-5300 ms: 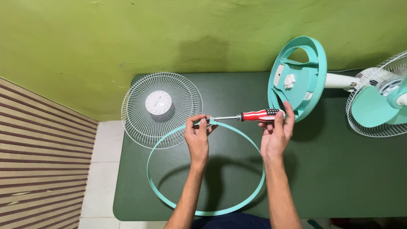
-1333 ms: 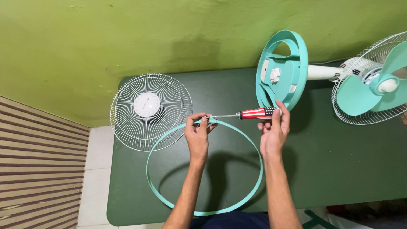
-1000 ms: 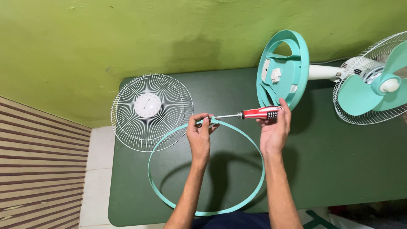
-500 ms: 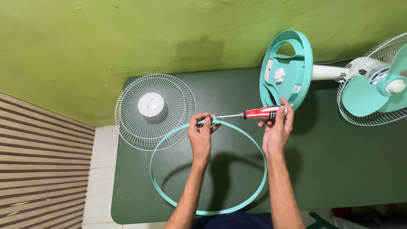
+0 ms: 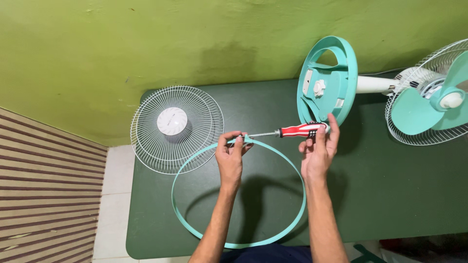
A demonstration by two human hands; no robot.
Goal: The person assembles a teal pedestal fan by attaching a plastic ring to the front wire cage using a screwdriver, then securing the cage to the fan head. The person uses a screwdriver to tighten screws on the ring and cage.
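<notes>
My left hand (image 5: pixel 230 155) pinches the far side of a large teal plastic ring (image 5: pixel 185 221), at the ring's joint. My right hand (image 5: pixel 318 152) grips the red, white and black handle of a screwdriver (image 5: pixel 298 130). Its metal shaft lies level and points left, with the tip at the joint beside my left fingers. The ring rests on a dark green table (image 5: pixel 390 185), its near side close to my body.
A white wire fan grille (image 5: pixel 175 127) with a round white centre lies at the table's far left corner. A teal fan lies on its side at the far right: round base (image 5: pixel 327 83), white pole, teal blades (image 5: pixel 423 108) in a wire guard. Behind is a green wall.
My hands, the ring and the screwdriver stay in the same pose. My right fingers shift a little on the handle. The view drifts slightly.
</notes>
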